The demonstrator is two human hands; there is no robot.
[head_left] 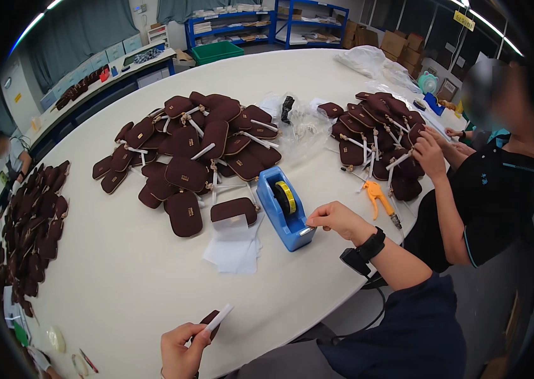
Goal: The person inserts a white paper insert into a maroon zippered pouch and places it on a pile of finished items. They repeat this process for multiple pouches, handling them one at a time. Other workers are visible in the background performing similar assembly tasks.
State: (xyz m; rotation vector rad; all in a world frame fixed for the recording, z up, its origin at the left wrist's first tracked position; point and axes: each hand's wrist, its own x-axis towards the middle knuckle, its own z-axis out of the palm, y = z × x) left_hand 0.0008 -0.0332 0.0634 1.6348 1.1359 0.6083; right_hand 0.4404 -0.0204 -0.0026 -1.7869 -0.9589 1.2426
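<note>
Lower centre, left fingers [198, 341] grasp a brown pouch [209, 317] with white strip [220, 318]; best kept steady. Mid-frame, right fingers [318, 219], pinched together at the blue dispenser [296, 235], should draw tape [289, 197] squarely.

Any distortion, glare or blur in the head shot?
Head view: fisheye bowing toward the rim, black corners; ceiling tube at upper left blown white; glints on clear plastic mid-table; co-worker's head at right blurred; blue tape dispenser fairly crisp.

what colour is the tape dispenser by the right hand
The tape dispenser is blue; it shows best in the head view, the only one here.
</note>
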